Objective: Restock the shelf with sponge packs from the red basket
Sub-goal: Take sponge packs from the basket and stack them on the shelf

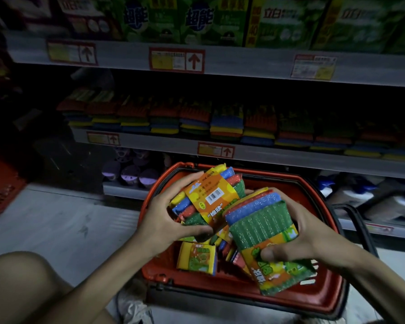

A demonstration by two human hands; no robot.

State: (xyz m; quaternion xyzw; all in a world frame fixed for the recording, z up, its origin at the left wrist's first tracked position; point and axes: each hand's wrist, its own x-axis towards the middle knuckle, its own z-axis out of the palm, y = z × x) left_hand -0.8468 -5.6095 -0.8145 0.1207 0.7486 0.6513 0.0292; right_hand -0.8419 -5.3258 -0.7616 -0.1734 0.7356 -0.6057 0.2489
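At the left edge of the frame, part of a second basket (0, 188), also red, sits on the floor (63, 220). My bare knee (26, 288) fills the lower left corner. Near the centre, my left hand (159, 220) is curled around the first sponge pack (211, 195), fingers over its upper edge and thumb beneath, with its barcode label facing up. Just right of it and overlapping it in view, my right hand (299, 244) grips the second sponge pack (267, 232), thumb pressed on its printed front and fingers wrapped behind. I hold both packs above the red basket (220, 288), which stands on the floor in front of the shelving. Loose packs (195, 258) lie in its bottom. Across the middle of the frame, the dim shelf (278, 157) carries rows of stacked packs (225, 125). Green boxes (288, 22) line the shelf above it, and white bottles (351, 195) with blue tops stand at the lower right.
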